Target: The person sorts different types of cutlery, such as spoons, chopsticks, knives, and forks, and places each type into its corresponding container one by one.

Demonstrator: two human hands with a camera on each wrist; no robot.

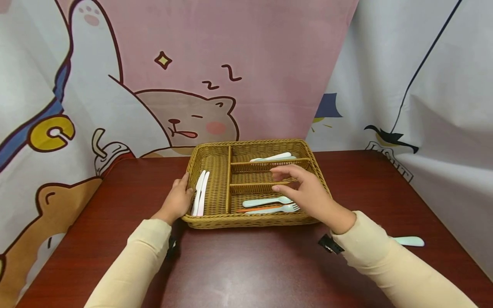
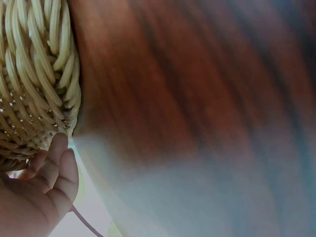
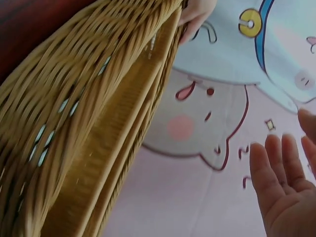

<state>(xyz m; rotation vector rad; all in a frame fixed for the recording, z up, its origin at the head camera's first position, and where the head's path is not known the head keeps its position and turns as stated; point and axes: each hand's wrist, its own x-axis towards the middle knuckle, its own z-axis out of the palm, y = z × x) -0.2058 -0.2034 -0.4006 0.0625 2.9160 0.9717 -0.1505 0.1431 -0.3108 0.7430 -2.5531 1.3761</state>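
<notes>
A wicker cutlery basket (image 1: 215,221) with several compartments stands on the table. My left hand (image 1: 178,200) holds its left rim, with fingers against the outer wicker in the left wrist view. Above the right-hand compartments hovers my right hand (image 1: 308,192), thumb and fingers apart, holding nothing. Two white knives (image 1: 201,192) lie in the long left compartment. In the front right compartment are a pale green fork (image 1: 275,209), another pale green utensil (image 1: 265,201) and part of an orange one (image 1: 246,210). White and pale green utensils (image 1: 274,157) lie in the back right compartment; their heads are unclear.
On the dark red table (image 1: 246,265), a pale green handle (image 1: 410,241) sticks out from behind my right forearm. A printed cloth (image 1: 277,77) with cartoon animals hangs behind the table and along its sides.
</notes>
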